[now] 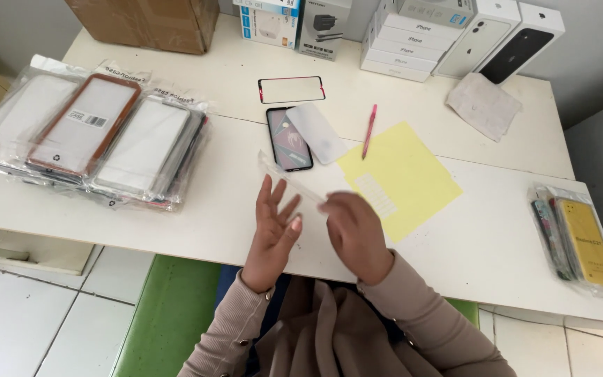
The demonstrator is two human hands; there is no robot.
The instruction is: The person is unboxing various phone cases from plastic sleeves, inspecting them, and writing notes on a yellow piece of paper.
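Holding a thin clear plastic strip, the right hand had its fingers pinched on the near end of it, above the white counter. The strip ran up and to the left from the fingers, and its far end reached close to the phone. The left hand stood just beside the right one with its fingers spread open and straight; it held nothing, and I could not tell if it touched the strip.

The phone lay flat on the counter, screen up, and a white oval film piece lay partly over its right edge. Behind them there was a black screen-protector frame. A pink pen lay near the top corner of a yellow sheet, which was to the right of the hands.

On the left side, a pile of phone cases in clear bags covered the counter. Another small pile of bagged cases was at the right edge. White phone boxes and a brown carton stood at the back.
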